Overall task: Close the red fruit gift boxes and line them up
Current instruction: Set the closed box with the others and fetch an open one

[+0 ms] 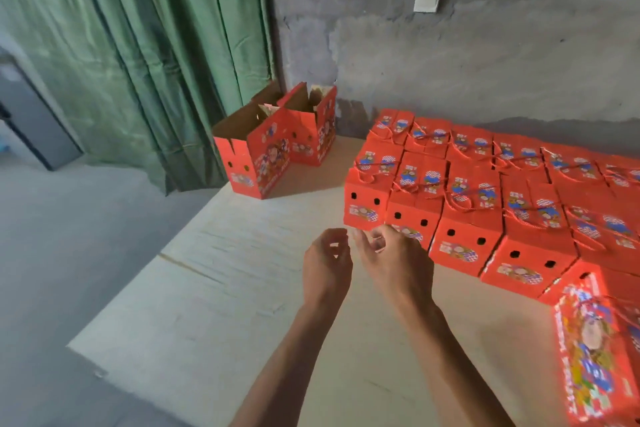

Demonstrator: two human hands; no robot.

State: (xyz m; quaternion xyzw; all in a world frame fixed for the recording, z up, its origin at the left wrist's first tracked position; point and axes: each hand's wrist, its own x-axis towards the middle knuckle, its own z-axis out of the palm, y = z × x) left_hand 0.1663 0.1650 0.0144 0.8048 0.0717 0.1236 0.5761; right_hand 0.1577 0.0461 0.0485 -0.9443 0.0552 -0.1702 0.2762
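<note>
Several closed red gift boxes [464,198] with rope handles stand packed in rows at the right of the table [214,288]. Two open red boxes stand apart at the far edge: the nearer open box [256,156] and a second open box [311,128] behind it, both with flaps up. My left hand [325,267] and my right hand [394,260] hover side by side over the table, just in front of the nearest closed boxes. Both hands have loosely curled fingers and hold nothing.
A green curtain [138,45] hangs at the back left and a rough grey wall [485,45] runs behind the boxes. The table's left edge drops to a grey floor [69,236]. Another closed red box [595,350] lies at the near right.
</note>
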